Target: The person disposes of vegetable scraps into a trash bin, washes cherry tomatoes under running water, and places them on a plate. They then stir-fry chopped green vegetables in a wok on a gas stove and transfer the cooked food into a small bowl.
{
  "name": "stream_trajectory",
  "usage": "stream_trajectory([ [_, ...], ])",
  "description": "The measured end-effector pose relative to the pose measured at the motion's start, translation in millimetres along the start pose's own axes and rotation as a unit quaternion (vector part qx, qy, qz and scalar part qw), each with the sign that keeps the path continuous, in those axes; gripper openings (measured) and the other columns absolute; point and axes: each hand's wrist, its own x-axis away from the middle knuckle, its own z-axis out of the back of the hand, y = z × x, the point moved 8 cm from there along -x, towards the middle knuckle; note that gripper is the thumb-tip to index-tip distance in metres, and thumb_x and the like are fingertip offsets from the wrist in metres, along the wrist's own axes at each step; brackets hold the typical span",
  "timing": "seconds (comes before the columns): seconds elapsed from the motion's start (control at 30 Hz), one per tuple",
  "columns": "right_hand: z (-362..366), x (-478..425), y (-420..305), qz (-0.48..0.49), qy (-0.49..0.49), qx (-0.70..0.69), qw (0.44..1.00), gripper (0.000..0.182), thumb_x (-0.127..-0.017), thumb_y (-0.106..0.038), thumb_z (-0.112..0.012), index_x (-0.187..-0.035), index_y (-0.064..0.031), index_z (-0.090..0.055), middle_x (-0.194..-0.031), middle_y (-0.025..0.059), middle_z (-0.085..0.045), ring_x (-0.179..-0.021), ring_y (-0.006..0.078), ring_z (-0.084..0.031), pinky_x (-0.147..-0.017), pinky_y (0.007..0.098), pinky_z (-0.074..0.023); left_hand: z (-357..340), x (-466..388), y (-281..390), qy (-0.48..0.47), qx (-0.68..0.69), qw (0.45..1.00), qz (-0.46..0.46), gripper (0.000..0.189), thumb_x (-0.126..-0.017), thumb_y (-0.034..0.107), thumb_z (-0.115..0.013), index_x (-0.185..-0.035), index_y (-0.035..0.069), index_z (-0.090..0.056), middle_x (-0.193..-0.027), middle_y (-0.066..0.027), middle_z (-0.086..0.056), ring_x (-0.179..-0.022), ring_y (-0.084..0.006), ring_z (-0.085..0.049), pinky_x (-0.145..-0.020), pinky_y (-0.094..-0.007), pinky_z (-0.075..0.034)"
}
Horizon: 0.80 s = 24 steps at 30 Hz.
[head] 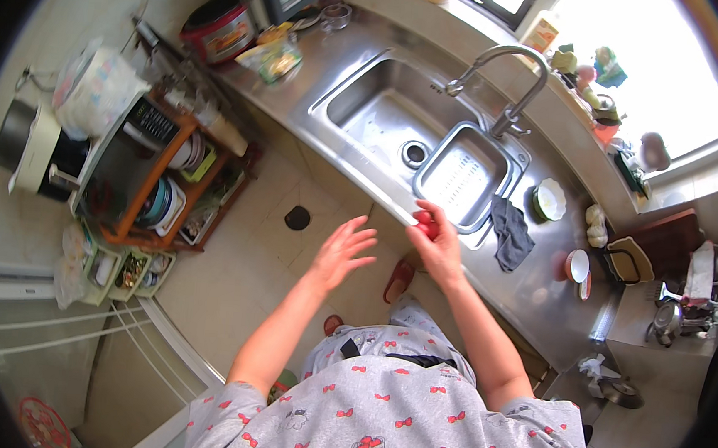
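Note:
My right hand (439, 239) is closed around a few small red fruits (425, 223), perhaps cherry tomatoes, at the front edge of the steel sink counter. My left hand (341, 254) hangs over the floor with its fingers spread and nothing in it. Just beyond the right hand, a grey-rimmed drain basket (463, 169) sits in the right part of the stainless steel sink (373, 109). Over the sink curves a gooseneck faucet (524, 54). A dark grey cloth (509, 234) lies to the right of the basket.
A scalloped bowl (549, 200) and a small bowl (577, 265) stand on the right counter. A red rice cooker (220, 27) and a plastic bag of food (274, 59) occupy the far left end. At left stands a wooden shelf (149, 190) with a microwave. A floor drain (297, 218) lies below.

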Motion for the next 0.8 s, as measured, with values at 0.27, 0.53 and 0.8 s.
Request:
stream_trajectory([
  [0.27,51,-70,-25,0.198,-0.003,0.314,0.928,0.049,-0.086,-0.018,-0.063,-0.133,-0.0086,-0.054,-0.135,0.0144,-0.054,-0.134,0.035,-0.043,-0.111,0.0483,-0.0287,-172,-156,-9,-0.113,0.283,0.952,0.038,0.045,-0.103,0.044,-0.042,-0.123,0.009,-0.06,-0.125,-0.0096,-0.063,-0.116,-0.0261,-0.059,-0.103,-0.0424,-0.046],
  [0.53,176,-187,24,0.151,0.061,0.433,0.886,0.054,-0.089,-0.02,-0.065,-0.137,-0.0027,-0.047,-0.143,0.0177,-0.049,-0.139,0.0356,-0.04,-0.114,0.0475,-0.0301,-150,-268,-5,-0.004,0.302,0.947,0.104,0.034,-0.099,0.038,-0.052,-0.118,0.01,-0.062,-0.118,-0.0197,-0.064,-0.103,-0.0338,-0.062,-0.09,-0.0461,-0.055],
  [0.8,291,-264,134,-0.048,0.053,0.696,0.714,0.074,-0.09,-0.027,-0.059,-0.15,0.0043,-0.03,-0.162,0.0186,-0.018,-0.149,0.0327,-0.02,-0.12,0.0443,-0.0195,-126,-387,29,-0.04,0.282,0.947,0.151,0.039,-0.101,0.041,-0.047,-0.118,0.009,-0.062,-0.117,-0.0193,-0.062,-0.096,-0.0288,-0.062,-0.079,-0.0378,-0.057],
])
